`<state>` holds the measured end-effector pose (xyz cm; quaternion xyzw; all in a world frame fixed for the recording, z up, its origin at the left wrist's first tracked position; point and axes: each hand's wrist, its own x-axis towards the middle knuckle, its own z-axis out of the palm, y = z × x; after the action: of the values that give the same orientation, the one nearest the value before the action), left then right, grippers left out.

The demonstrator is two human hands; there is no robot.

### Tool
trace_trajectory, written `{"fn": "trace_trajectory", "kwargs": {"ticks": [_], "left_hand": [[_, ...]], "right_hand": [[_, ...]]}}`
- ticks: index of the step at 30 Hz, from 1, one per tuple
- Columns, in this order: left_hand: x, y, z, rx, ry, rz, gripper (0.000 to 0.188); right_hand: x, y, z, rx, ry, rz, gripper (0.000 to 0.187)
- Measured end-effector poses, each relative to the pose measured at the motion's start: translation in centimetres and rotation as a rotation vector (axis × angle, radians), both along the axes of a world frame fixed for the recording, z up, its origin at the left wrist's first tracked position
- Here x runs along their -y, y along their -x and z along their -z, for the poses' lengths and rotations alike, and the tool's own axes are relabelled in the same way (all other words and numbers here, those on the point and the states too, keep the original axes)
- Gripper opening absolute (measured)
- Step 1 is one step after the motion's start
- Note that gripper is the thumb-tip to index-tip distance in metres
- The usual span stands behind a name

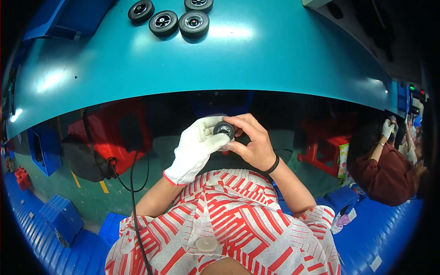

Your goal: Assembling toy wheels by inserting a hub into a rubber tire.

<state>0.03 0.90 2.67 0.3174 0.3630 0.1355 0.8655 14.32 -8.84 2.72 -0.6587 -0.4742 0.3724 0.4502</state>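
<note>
Between my two hands, in front of my chest and short of the table edge, is a small black toy wheel (224,129) with a shiny hub facing up. My left hand (195,143), in a white knitted glove with a red cuff, closes round the wheel from the left, its thumb against the near side. The bare fingers of my right hand (255,143) pinch the wheel from the right, index finger along its top and thumb below. A black band circles my right wrist. The palm side of each grip is hidden.
A teal table (275,59) curves ahead, with several black wheels (194,24) at its far side. Red stools (321,142) stand to the right and left (112,133). Blue bins (62,217) sit at lower left. A black cable (133,197) hangs by my left arm. A co-worker (385,174) sits at right.
</note>
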Motion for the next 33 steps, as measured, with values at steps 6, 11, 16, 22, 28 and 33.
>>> {"fn": "trace_trajectory", "kwargs": {"ticks": [6, 11, 16, 22, 28, 33], "left_hand": [[0.6, 0.0, 0.3, -0.073, -0.122, -0.029, 0.036], [0.6, 0.0, 0.2, -0.058, -0.136, -0.016, 0.036], [0.3, 0.0, 0.6, -0.084, -0.154, 0.031, 0.036], [-0.4, 0.0, 1.6, -0.091, -0.104, 0.078, 0.038], [0.0, 0.1, 0.8, -0.128, -0.128, 0.066, 0.044], [0.3, 0.1, 0.1, -0.104, -0.14, 0.035, 0.047]], "right_hand": [[0.0, 0.2, 1.0, 0.204, -0.126, -0.023, 0.051], [0.0, 0.5, 1.0, 0.207, -0.184, 0.029, 0.047], [0.1, 0.4, 1.4, 0.389, -0.256, 0.016, 0.046], [0.2, 0.3, 2.0, 0.324, -0.172, 0.021, 0.047], [0.6, -0.6, 1.6, 0.34, -0.104, -0.049, 0.049], [-0.1, -0.6, 0.3, 0.453, -0.125, -0.06, 0.052]]}}
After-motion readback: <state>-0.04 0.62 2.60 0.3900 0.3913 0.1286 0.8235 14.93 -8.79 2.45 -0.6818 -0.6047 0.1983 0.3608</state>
